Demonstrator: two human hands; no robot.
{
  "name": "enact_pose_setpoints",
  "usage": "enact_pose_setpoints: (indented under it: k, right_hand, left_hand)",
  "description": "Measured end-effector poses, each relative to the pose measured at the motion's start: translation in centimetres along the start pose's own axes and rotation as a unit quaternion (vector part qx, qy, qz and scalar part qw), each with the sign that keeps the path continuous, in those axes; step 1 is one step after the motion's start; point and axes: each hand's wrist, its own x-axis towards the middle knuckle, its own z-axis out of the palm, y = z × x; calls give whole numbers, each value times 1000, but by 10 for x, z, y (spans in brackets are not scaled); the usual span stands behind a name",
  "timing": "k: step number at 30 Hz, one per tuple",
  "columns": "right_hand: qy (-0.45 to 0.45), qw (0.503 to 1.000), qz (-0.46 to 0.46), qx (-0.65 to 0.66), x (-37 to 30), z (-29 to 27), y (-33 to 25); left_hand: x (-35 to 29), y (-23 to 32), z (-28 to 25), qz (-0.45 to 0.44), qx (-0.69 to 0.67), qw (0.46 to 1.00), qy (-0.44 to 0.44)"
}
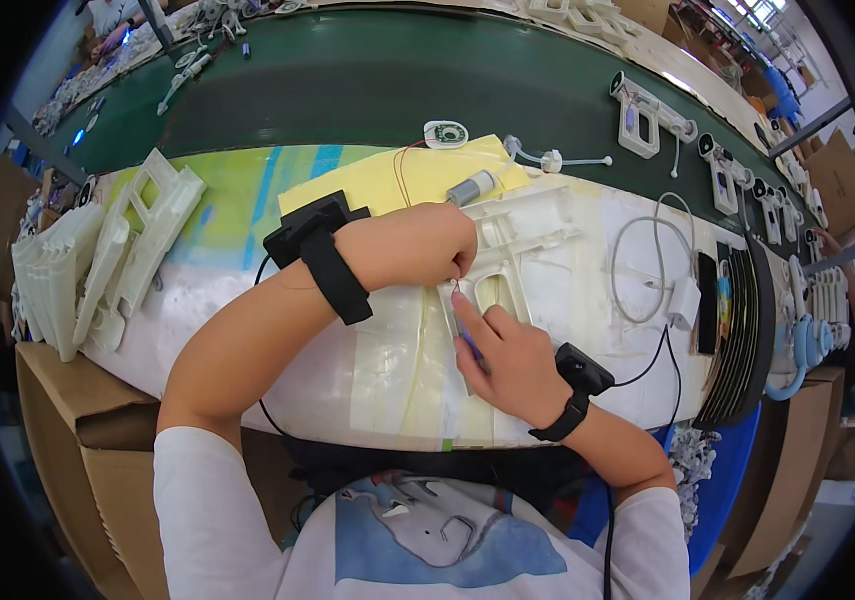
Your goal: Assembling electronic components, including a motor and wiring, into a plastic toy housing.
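Observation:
A white plastic housing half (514, 285) with an open handle lies on the bench in front of me. My left hand (413, 245) is closed over its near left part, fingertips pinched at a short thin wire (456, 286). From the right, my right hand (513, 365) reaches in, its index finger stretched to the wire. A purple cylindrical cell (469, 336) lies in the handle, between that index finger and the thumb. Beyond my left hand is a small silver motor (472, 188). A round speaker-like part (446, 134) with red wires sits by a yellow sheet (348, 184).
White housing shells (58, 270) stand stacked on the left. A coiled grey cable with a white adapter (685, 303) and a row of black strips (738, 335) lie right. Partly assembled white devices (648, 120) rest on the green belt (368, 75). Cardboard boxes (98, 400) flank the bench.

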Motion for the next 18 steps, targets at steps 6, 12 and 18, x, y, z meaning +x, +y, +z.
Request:
enact_pose_setpoints:
  k: [6,12,18]
  right_hand:
    - [-64,996,7,-63,0,5,-2]
    - [-133,985,20,-105,10,0,-5]
    - [-168,979,58,104,12,-35,11]
  left_hand:
    - [9,9,8,-23,116,993,-5]
    - [4,12,10,-13,142,989,29]
    - [-25,14,25,31,83,972,216]
